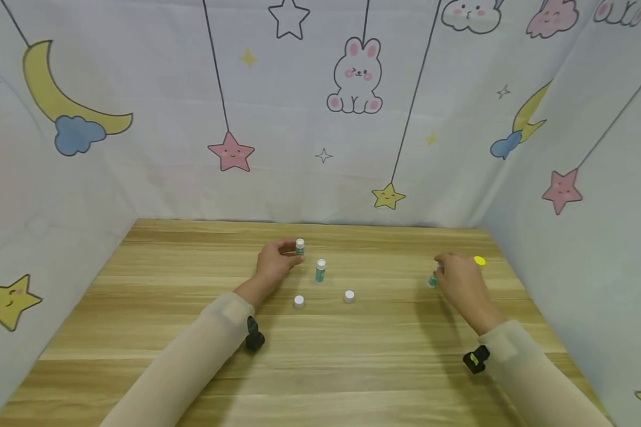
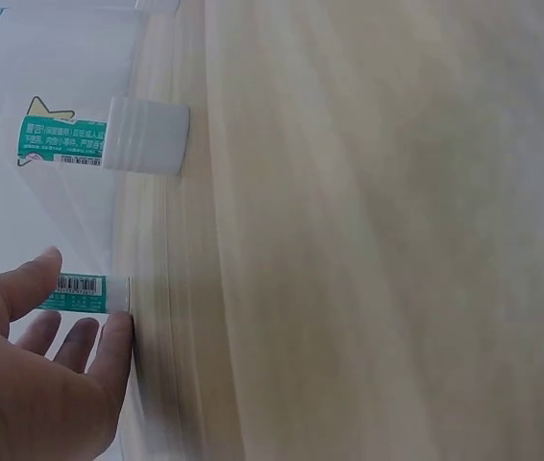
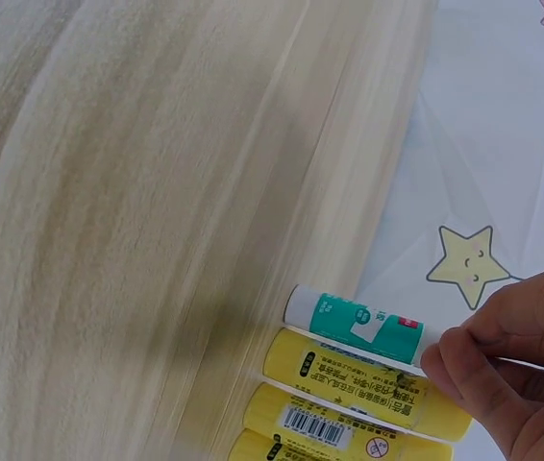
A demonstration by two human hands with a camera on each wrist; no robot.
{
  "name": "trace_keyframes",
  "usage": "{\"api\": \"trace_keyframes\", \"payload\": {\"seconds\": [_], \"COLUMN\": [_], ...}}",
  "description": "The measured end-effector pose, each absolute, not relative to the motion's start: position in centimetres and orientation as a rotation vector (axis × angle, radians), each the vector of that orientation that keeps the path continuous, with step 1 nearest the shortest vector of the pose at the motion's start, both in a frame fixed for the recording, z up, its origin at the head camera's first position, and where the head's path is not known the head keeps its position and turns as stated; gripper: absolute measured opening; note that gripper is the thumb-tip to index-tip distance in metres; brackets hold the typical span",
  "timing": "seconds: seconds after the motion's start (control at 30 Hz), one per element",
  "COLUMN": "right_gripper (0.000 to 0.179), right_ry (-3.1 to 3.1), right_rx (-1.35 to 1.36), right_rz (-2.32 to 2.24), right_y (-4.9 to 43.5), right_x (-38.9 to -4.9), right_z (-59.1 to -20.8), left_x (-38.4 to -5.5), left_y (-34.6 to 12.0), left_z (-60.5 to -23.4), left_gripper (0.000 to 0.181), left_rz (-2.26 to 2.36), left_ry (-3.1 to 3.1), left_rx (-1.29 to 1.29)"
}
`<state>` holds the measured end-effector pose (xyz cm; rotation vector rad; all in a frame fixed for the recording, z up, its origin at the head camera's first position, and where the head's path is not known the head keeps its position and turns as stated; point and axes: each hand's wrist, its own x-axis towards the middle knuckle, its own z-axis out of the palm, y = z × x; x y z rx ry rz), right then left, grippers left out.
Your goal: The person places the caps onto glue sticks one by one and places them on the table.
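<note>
The left hand (image 1: 273,261) is partly closed, thumb and fingers curved round an upright green-labelled glue stick (image 1: 300,244) near the tabletop's (image 1: 352,367) far edge, left of its midpoint. Whether that stick's base touches the wood is hard to tell. A second green-labelled stick (image 1: 320,274) stands upright just beside it, a little to the right and nearer the front edge, apart from the fingers. Nearer the front edge again are two small white caps (image 1: 299,301), well apart from each other.

Toward the tabletop's right edge, in its far half, the right hand (image 1: 462,279) is nearly closed, pinching the upper end of a third green-labelled stick (image 3: 363,322) between thumb and fingertips. That stick is right beside a row of yellow glue sticks (image 3: 363,379), of which the right wrist view shows at least three, the last cut off by the frame. The head view shows only a yellow top beyond that hand.

Both forearms wear pale sleeves (image 1: 192,350), with a small black device (image 1: 254,338) at each wrist. A white cloth (image 1: 299,89) printed with stars, moons and a rabbit rises behind the far edge.
</note>
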<state>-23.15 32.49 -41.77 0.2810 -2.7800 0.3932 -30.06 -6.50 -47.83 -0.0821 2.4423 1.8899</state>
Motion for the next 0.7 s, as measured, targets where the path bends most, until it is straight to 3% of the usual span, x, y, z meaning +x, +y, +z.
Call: {"api": "trace_keyframes", "payload": {"seconds": [0.7], "right_gripper": [0.021], "right_ry": [-2.709], "right_rx": [0.287], "right_rz": [0.428], "right_y": [31.6], "right_x": [-21.6], "right_z": [-41.7], "left_x": [-30.6], "left_y": [-6.5], "left_z": [-48.3], "left_gripper": [0.036], "left_rz": [1.792], "left_ry": [2.561], "left_rx": [-0.060]}}
